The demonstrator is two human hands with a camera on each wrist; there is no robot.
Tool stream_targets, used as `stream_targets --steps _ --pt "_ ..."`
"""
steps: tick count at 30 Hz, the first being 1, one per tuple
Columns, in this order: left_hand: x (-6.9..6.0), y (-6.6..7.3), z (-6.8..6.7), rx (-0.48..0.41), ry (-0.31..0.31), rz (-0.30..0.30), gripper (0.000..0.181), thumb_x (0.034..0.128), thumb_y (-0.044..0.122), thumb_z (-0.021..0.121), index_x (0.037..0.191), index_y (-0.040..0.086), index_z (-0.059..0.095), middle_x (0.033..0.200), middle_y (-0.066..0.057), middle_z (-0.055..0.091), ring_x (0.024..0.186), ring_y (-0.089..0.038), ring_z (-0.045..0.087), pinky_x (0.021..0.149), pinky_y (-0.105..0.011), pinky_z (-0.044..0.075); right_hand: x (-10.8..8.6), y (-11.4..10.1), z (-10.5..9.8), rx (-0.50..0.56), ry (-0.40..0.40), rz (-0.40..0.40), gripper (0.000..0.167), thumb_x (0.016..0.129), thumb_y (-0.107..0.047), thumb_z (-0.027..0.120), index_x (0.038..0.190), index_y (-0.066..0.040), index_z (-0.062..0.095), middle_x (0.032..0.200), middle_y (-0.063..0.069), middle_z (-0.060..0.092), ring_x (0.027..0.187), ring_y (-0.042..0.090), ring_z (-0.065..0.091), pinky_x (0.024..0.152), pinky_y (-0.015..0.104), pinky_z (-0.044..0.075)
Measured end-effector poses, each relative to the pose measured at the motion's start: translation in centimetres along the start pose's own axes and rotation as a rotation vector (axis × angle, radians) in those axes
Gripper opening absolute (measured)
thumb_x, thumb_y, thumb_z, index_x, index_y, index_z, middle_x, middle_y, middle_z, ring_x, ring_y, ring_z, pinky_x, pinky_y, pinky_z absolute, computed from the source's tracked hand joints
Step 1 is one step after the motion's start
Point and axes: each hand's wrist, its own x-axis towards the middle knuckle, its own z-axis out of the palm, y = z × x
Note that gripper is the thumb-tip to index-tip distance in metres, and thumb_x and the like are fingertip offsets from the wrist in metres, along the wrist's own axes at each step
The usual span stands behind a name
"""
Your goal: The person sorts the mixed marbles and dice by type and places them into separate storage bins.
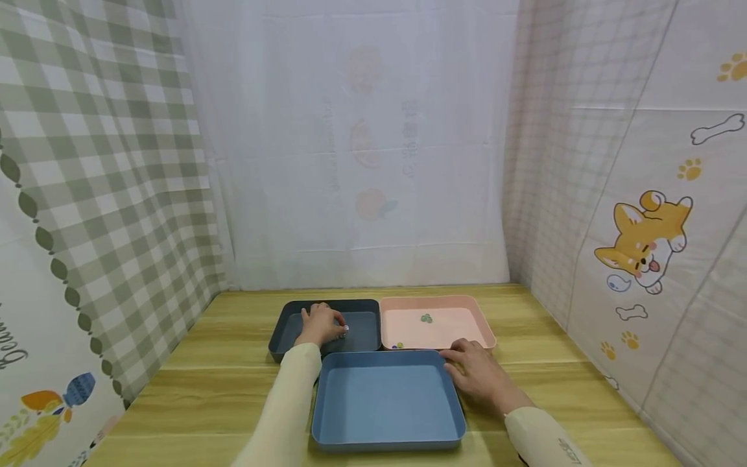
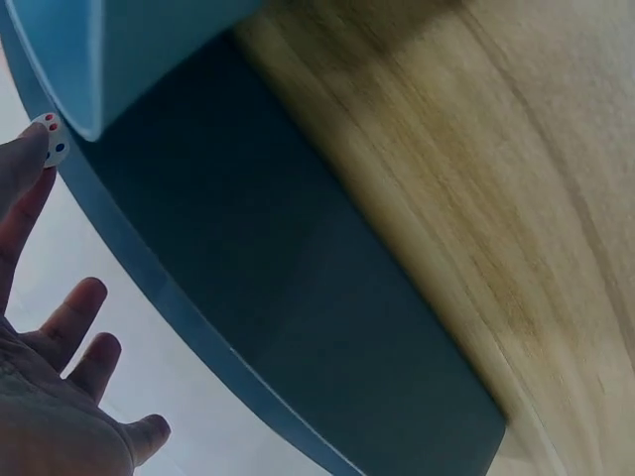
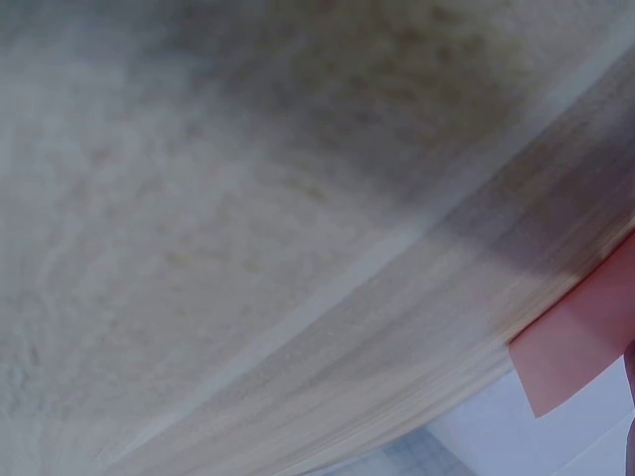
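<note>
In the head view my left hand (image 1: 320, 324) is over the dark tray (image 1: 364, 334) at the back left. Between thumb and index finger it pinches a small white die (image 2: 57, 142) with red and blue dots, while the other fingers spread apart in the left wrist view. My right hand (image 1: 480, 376) lies by the back right corner of the blue tray (image 1: 388, 399), its fingers loosely bent and holding nothing visible. Its fingertips reach the front edge of the pink tray (image 1: 455, 321); whether they touch it I cannot tell.
Small green pieces (image 1: 426, 318) lie inside the pink tray, and small yellow and blue pieces (image 1: 398, 346) sit near its front wall. All three trays stand close together on a wood-patterned table (image 1: 210, 389). Curtains (image 1: 362, 162) hang behind and at both sides.
</note>
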Motion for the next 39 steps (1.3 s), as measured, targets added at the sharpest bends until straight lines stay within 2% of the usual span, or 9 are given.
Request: stream_targets --steps 4,12,16,24,33,39 --pt "-0.1 -0.4 0.0 -0.009 -0.011 0.004 0.008 0.0873 0.031 0.077 0.090 0.023 0.077 0.135 -0.017 0.052 0.136 -0.045 0.032 0.110 -0.071 0.008 0.1 -0.3 -0.1 0.012 -0.009 0.011 0.029 0.094 -0.023 0.066 0.121 -0.013 0.072 0.112 0.006 0.059 0.101 0.027 0.055 0.091 0.048 0.047" --pt "-0.3 -0.5 0.3 0.000 0.007 0.008 0.019 0.0916 0.031 0.072 0.107 0.019 0.076 0.133 -0.017 0.053 0.133 -0.044 0.036 0.110 -0.072 0.011 0.3 -0.4 0.1 0.018 -0.023 0.020 0.028 0.094 -0.022 0.066 0.120 -0.013 0.072 0.112 0.005 0.059 0.101 0.027 0.055 0.092 0.048 0.047" --pt "-0.3 -0.7 0.2 -0.003 0.016 0.007 0.022 0.0958 0.033 0.067 0.110 0.019 0.076 0.134 -0.018 0.053 0.134 -0.044 0.036 0.110 -0.072 0.011 0.3 -0.2 0.1 0.017 -0.011 0.010 0.028 0.094 -0.023 0.067 0.120 -0.014 0.072 0.111 0.005 0.059 0.100 0.026 0.055 0.090 0.048 0.048" --pt "-0.6 -1.3 -0.3 -0.019 0.027 0.021 0.025 0.0975 0.035 0.064 0.113 0.018 0.074 0.138 -0.019 0.051 0.136 -0.044 0.034 0.110 -0.071 0.010 0.3 0.1 0.1 0.025 -0.015 0.008 0.029 0.093 -0.024 0.067 0.120 -0.014 0.073 0.110 0.004 0.059 0.099 0.025 0.054 0.090 0.047 0.048" --pt "-1.9 -1.0 -0.6 -0.043 0.039 0.044 0.033 0.0973 0.036 0.064 0.121 0.014 0.071 0.140 -0.020 0.048 0.137 -0.045 0.032 0.111 -0.070 0.011 0.1 0.5 -0.1 0.033 -0.004 0.024 0.028 0.092 -0.022 0.069 0.118 -0.014 0.073 0.109 0.004 0.058 0.100 0.025 0.054 0.090 0.048 0.047" --pt "-3.3 -0.5 -0.4 0.021 0.009 0.121 0.042 0.0973 0.037 0.063 0.132 0.012 0.063 0.147 -0.022 0.041 0.140 -0.043 0.028 0.111 -0.069 0.013 -0.5 0.4 -0.1 0.063 0.041 0.021 0.026 0.092 -0.021 0.070 0.117 -0.014 0.074 0.108 0.003 0.059 0.098 0.024 0.055 0.087 0.046 0.048"
